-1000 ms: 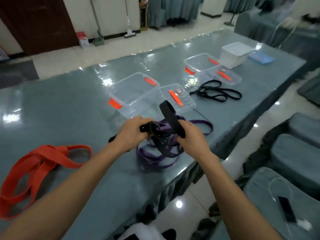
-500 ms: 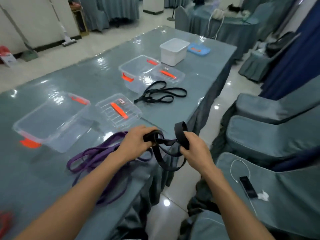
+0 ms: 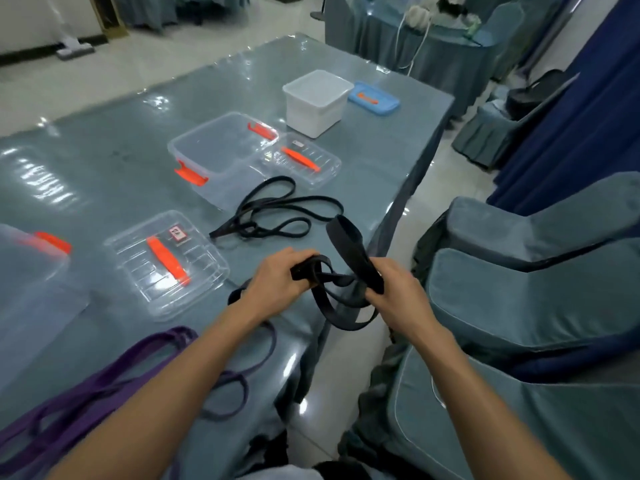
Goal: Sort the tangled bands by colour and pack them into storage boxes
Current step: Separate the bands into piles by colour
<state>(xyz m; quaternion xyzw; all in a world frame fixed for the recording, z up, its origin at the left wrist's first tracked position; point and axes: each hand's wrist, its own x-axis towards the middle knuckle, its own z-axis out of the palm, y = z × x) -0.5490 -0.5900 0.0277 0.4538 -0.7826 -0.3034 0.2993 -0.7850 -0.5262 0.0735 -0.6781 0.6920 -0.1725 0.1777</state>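
A wide black band (image 3: 349,251) is stretched between both hands above the table's near edge. My left hand (image 3: 277,277) grips its bunched end, and my right hand (image 3: 394,285) grips the other part, with a loop sticking up and another hanging below. A second, thin black band (image 3: 273,209) lies on the table beyond my hands. Purple bands (image 3: 90,386) lie at the lower left, partly under my left forearm. A clear storage box with orange clips (image 3: 214,150) stands behind the thin band.
Two clear lids with orange handles (image 3: 166,261) (image 3: 304,159) lie flat on the table (image 3: 104,161). Another clear box (image 3: 27,265) sits at the left edge. A white tub (image 3: 315,98) and a blue lid (image 3: 374,98) stand at the far end. Covered chairs (image 3: 519,299) line the right side.
The black band came free of the purple bands and rose off the table. The view swung right, so the orange band left the frame and the purple bands shifted to the lower left.
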